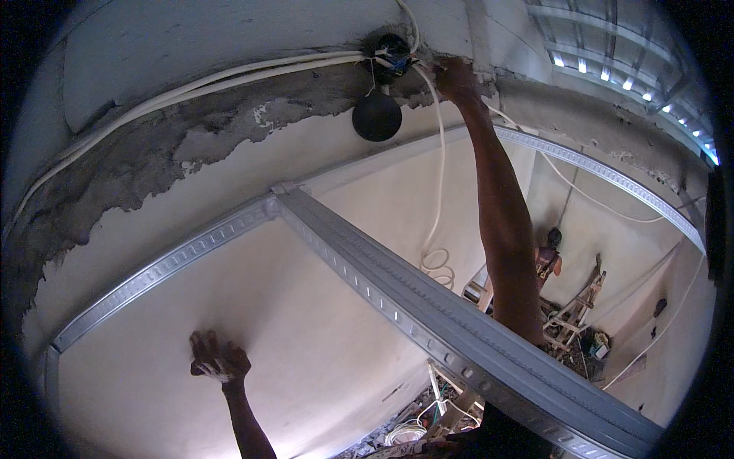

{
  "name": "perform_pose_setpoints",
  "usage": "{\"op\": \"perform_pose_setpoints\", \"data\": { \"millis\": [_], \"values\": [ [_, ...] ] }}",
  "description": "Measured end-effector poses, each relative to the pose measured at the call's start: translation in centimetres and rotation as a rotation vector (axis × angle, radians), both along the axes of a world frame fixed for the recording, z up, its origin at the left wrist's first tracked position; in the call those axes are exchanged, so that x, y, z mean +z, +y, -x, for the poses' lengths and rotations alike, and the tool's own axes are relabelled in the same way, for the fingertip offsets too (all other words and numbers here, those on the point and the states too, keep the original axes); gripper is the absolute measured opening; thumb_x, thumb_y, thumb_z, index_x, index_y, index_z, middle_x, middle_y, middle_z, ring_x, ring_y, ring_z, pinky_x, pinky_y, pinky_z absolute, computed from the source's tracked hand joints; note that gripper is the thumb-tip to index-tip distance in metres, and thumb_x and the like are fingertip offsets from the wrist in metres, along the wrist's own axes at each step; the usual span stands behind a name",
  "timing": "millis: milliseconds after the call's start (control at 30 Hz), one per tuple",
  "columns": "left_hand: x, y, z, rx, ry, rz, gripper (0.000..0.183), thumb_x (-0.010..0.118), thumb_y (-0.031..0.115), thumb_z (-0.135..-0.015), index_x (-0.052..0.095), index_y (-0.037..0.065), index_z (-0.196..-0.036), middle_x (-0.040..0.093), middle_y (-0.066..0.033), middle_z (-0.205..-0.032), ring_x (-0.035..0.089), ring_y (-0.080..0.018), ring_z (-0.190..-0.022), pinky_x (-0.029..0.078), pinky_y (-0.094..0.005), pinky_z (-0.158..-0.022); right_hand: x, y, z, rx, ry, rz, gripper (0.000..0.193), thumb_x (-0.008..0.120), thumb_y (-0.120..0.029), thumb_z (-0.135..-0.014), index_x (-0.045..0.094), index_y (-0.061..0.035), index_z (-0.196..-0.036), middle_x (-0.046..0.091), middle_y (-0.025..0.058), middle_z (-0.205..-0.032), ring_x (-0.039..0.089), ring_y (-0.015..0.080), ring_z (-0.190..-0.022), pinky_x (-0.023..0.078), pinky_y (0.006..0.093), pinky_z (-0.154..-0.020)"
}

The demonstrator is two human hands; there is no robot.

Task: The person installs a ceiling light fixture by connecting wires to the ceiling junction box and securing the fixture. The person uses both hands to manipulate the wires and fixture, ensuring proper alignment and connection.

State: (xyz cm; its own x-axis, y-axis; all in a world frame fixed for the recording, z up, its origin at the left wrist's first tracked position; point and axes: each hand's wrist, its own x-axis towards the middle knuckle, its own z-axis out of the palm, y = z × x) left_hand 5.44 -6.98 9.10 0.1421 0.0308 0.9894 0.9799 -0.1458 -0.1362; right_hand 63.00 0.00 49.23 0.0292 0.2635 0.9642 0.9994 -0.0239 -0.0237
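High on the wall, a round junction box [392, 58] holds a bundle of wires, with blue and white among them. Its round black cover [377, 118] dangles below on a thin wire. Just to the right of the box is my right hand [457, 79], arm stretched up. Its fingers are bent together, and what they grip is too dark to make out. A white cable [441, 153] drops from the box beside my right forearm and ends lower down in loose coils. My left hand [219, 359] rests on the pale plastered wall [153, 321], fingers apart and holding nothing.
A metal ceiling channel [397, 294] crosses in front of me, joined to perforated wall tracks [176, 249]. White cables [252, 74] run along the rough cement band. Far below, a person [547, 260] is near wooden scaffolding [573, 310]; a cable coil [405, 434] lies among rubble.
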Motion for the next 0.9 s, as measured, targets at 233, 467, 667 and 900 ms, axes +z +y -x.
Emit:
{"op": "perform_pose_setpoints", "data": {
  "millis": [233, 467, 667, 900],
  "values": [
    [0.0, -0.5, 0.3, 0.016, 0.047, 0.003, 0.054, 0.046, 0.034, -0.089, 0.044, 0.003, -0.132, 0.046, -0.0181, -0.134, 0.040, -0.0409, -0.126, 0.029, -0.0513, -0.097, -0.7, -3.7, 5.1, 0.431, -0.006, -0.308, 0.035, 0.052, -0.036, -0.093, 0.064, -0.0071, -0.108, 0.069, 0.0146, -0.092, 0.067, 0.0283, -0.085, 0.050, 0.0377, -0.077],
    [-0.2, 0.1, 0.1, 0.030, 0.007, 0.008, 0.053, 0.047, 0.033, -0.087, 0.047, 0.001, -0.130, 0.046, -0.0212, -0.134, 0.039, -0.0435, -0.125, 0.031, -0.0532, -0.094, 0.7, -5.2, 6.3, 0.101, -0.378, -0.094, 0.031, 0.050, -0.033, -0.095, 0.063, -0.0076, -0.106, 0.067, 0.0145, -0.094, 0.065, 0.0310, -0.089, 0.051, 0.0415, -0.076],
    [0.4, -0.3, -0.1, 0.004, 0.016, -0.011, 0.052, 0.049, 0.033, -0.087, 0.049, 0.000, -0.127, 0.047, -0.0218, -0.131, 0.040, -0.0431, -0.125, 0.031, -0.0524, -0.093, 1.7, -5.8, 7.7, -0.166, -0.378, 0.055, 0.036, 0.043, -0.038, -0.096, 0.062, -0.0088, -0.106, 0.065, 0.0141, -0.103, 0.061, 0.0322, -0.099, 0.050, 0.0455, -0.083],
    [0.6, -0.3, -0.4, -0.014, 0.003, 0.014, 0.050, 0.049, 0.032, -0.087, 0.051, 0.001, -0.126, 0.048, -0.0220, -0.131, 0.041, -0.0419, -0.124, 0.030, -0.0520, -0.095, 2.7, -6.8, 7.9, -0.142, -0.405, 0.304, 0.037, 0.039, -0.033, -0.097, 0.061, -0.0063, -0.110, 0.065, 0.0165, -0.101, 0.062, 0.0324, -0.097, 0.049, 0.0452, -0.084]
  ]
}}
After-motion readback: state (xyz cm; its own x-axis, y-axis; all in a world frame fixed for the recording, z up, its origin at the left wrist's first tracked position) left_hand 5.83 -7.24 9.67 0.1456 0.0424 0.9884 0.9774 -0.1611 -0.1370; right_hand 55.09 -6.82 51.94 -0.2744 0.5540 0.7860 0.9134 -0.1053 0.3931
